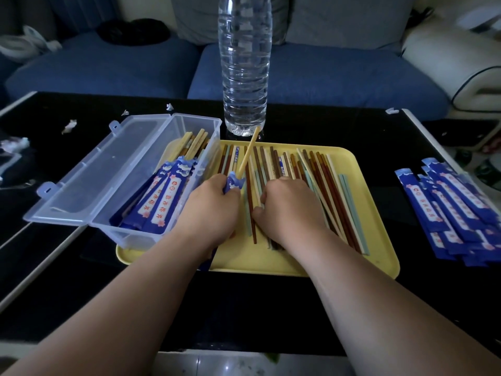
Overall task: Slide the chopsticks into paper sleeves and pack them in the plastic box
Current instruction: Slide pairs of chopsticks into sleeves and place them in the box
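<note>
Head view: one black glossy tabletop (298, 308) carries everything, and a broad strip of it shows between the near edge of the tray and the near table edge, crossed by both forearms. One yellow tray (374, 240) lies at the centre. One clear plastic box (200, 123) sits on the tray's left end and overhangs that edge, its lid (89, 175) hinged open to the left. One water bottle (245, 71) stands just behind the tray's far rim. Loose chopsticks (320, 180), more than twenty and too overlapped to count exactly, cover the middle and right of the tray. A fanned pile of empty blue sleeves (455, 210) lies well right of the tray, with dark tabletop between them. At least four sleeved chopsticks (162, 196) lean inside the box. The two hands are side by side, apart. The left hand (208, 210) grips a blue paper sleeve (233, 183) beside the box wall, with one pale chopstick (248, 153) slanting out of it toward the bottle. The right hand (292, 210) curls down onto the loose chopsticks; I cannot tell whether it pinches any.
</note>
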